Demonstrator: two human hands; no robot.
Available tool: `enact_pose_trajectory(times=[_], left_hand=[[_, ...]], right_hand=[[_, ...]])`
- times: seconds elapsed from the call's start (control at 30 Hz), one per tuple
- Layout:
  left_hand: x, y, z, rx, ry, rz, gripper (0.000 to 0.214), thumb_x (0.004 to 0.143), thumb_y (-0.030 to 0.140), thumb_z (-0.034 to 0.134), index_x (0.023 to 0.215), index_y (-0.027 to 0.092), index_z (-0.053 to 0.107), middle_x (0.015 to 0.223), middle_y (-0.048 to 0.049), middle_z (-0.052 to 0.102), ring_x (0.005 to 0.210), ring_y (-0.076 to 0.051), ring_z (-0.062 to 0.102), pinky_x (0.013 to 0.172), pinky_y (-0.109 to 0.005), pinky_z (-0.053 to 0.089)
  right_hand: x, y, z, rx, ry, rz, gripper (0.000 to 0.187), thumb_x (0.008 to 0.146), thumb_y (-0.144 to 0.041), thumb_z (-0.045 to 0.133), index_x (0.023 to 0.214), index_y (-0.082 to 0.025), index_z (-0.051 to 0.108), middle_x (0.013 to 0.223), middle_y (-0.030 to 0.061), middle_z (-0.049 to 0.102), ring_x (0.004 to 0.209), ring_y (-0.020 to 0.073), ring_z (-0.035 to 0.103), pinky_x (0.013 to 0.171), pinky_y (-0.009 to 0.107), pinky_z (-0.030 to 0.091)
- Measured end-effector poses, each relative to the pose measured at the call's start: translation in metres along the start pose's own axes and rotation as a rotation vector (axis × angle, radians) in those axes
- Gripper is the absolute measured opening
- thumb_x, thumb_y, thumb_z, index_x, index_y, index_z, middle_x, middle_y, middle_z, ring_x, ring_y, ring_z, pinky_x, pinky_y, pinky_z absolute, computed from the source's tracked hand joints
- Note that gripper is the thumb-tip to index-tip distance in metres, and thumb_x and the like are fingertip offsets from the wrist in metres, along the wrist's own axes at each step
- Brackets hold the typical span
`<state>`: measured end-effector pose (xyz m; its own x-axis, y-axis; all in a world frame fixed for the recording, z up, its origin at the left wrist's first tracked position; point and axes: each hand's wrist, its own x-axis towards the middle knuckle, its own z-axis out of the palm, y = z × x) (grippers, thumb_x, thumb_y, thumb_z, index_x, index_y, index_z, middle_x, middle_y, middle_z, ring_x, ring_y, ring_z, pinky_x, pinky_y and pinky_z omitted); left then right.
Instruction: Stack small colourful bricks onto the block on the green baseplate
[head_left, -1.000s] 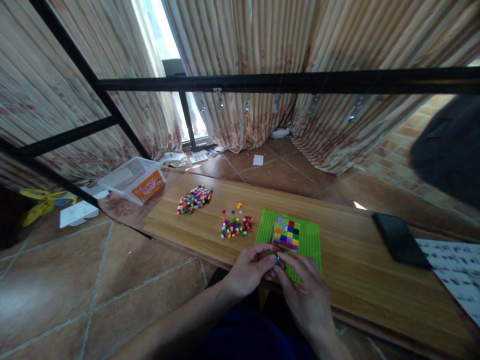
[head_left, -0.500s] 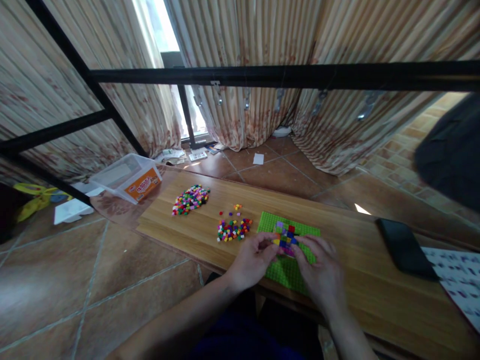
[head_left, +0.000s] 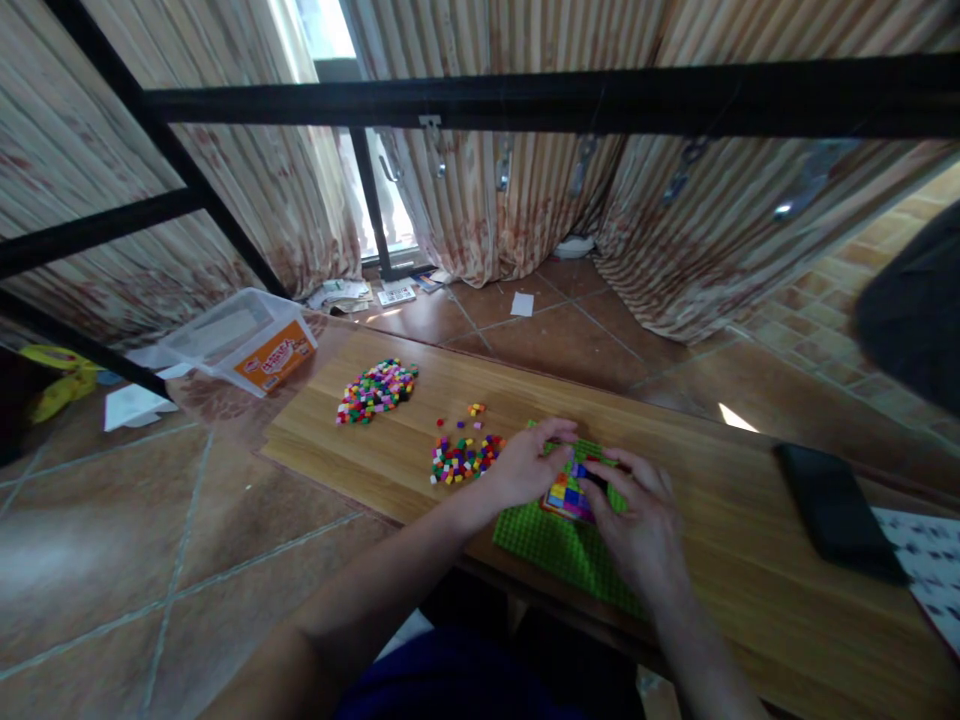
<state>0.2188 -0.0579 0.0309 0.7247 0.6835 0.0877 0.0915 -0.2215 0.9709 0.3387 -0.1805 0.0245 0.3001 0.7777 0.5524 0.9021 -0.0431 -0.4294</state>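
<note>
A patch of joined toy building blocks [head_left: 564, 499], with yellow, orange, blue and purple ones showing, lies on the green studded baseplate [head_left: 547, 545]. My left hand [head_left: 525, 468] is over the far left part of the plate, thumb and fingers apart beside the far end of the patch. What its fingertips touch is hard to see. My right hand [head_left: 637, 505] is at the right side of the patch, thumb and fingers closed against its blue blocks. Part of the patch is hidden by both hands. Left of the plate lies a small pile of loose blocks [head_left: 459, 462].
A larger block pile [head_left: 376, 388] lies farther left on the wooden table [head_left: 315, 425]. Past the table's left end stands a clear plastic bin [head_left: 247, 345] with an orange label. At the right lie a black phone [head_left: 836, 510] and a printed sheet [head_left: 926, 565]. A black rail [head_left: 525, 100] crosses behind.
My left hand has shifted away from me toward the plate's far edge and spread its fingers. The block patch now lies on the plate, and the plate appears turned. My view has tilted slightly down.
</note>
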Motion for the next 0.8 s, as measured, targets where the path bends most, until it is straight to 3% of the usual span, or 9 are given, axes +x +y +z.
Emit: enact_pose_trajectory(times=[0.17, 0.43, 0.63, 0.8], left_hand=[[0.004, -0.012, 0.006, -0.066, -0.068, -0.021, 0.032, 0.087, 0.014, 0.051, 0.118, 0.014, 0.059, 0.108, -0.0090, 0.070, 0.100, -0.018, 0.065, 0.094, -0.035, 0.050], [0.005, -0.016, 0.009, -0.239, -0.070, -0.097, 0.032, 0.083, 0.013, 0.056, 0.114, 0.013, 0.061, 0.106, -0.0087, 0.069, 0.094, -0.017, 0.065, 0.090, -0.034, 0.051], [0.006, -0.009, 0.011, -0.216, -0.037, -0.152, 0.039, 0.074, 0.018, 0.069, 0.113, 0.011, 0.064, 0.102, -0.0088, 0.070, 0.090, -0.018, 0.064, 0.084, -0.032, 0.051], [0.008, -0.008, 0.015, -0.167, -0.010, -0.211, 0.042, 0.070, 0.014, 0.070, 0.112, 0.010, 0.065, 0.100, -0.0085, 0.070, 0.087, -0.018, 0.064, 0.083, -0.031, 0.051]], right_hand=[[-0.001, 0.003, 0.001, 0.118, -0.017, 0.118, 0.028, 0.087, -0.043, 0.058, 0.096, -0.022, 0.075, 0.113, 0.0103, 0.066, 0.104, 0.0262, 0.057, 0.092, 0.048, 0.046], [-0.002, 0.010, 0.006, 0.323, -0.052, 0.329, 0.027, 0.078, -0.046, 0.067, 0.095, -0.026, 0.074, 0.117, 0.0072, 0.065, 0.109, 0.0260, 0.058, 0.099, 0.050, 0.042], [0.001, 0.012, 0.009, 0.461, -0.126, 0.435, 0.034, 0.074, -0.046, 0.070, 0.102, -0.027, 0.072, 0.119, 0.0074, 0.063, 0.112, 0.0260, 0.058, 0.097, 0.049, 0.044], [0.002, 0.011, 0.008, 0.477, -0.132, 0.453, 0.035, 0.073, -0.047, 0.071, 0.102, -0.027, 0.072, 0.118, 0.0073, 0.064, 0.112, 0.0264, 0.058, 0.096, 0.049, 0.044]])
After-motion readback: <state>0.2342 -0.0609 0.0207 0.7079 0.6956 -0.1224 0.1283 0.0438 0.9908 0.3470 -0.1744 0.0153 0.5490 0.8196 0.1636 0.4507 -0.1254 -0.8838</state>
